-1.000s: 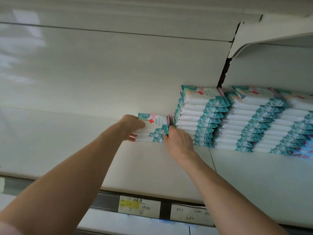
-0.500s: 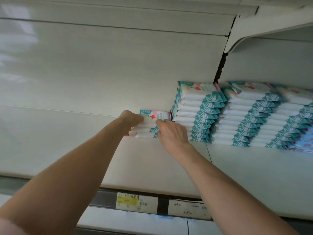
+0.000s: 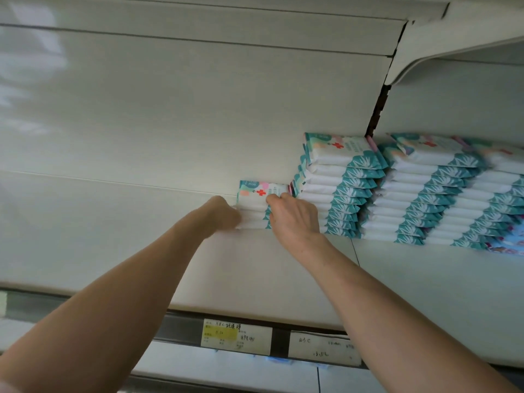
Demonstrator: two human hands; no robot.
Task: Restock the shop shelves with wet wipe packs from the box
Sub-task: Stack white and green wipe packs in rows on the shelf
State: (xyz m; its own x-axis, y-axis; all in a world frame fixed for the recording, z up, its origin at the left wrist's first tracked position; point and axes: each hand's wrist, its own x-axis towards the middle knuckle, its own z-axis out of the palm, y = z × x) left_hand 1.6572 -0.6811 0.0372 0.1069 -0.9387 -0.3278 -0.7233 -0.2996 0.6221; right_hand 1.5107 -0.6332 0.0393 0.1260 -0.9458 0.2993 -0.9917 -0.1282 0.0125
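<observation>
Since half a second ago the right hand (image 3: 293, 219) has slid up the front of the small pile (image 3: 252, 207) of wet wipe packs. Its fingertips (image 3: 273, 198) now hook over the top pack's front edge, and its palm covers the teal ends it was only touching a second ago. The top pack shows less of its printed face than it did then, and the pile sits closer to the back panel (image 3: 198, 123).

The left hand (image 3: 224, 215) stays against the pile's far end, opposite the right hand, so the pile is squeezed between the two. Only the back of the left hand shows. Its fingers are hidden, so it cannot be told whether they clasp the packs or only press on them.

The pile lies on the white shelf (image 3: 255, 268), directly between the hands. Just beyond the right hand's knuckles, almost touching the small pile, stands the tall pile (image 3: 337, 188) of the same packs, roughly twice as high. Further out on that side, past a seam in the shelf, are more piles (image 3: 431, 194), stepped towards the front. At the outer edge, low down, sits a blue patterned pack (image 3: 510, 242).

Below the forearms, the shelf's front rail carries a yellow price label (image 3: 226, 334) and a white label (image 3: 323, 347).
</observation>
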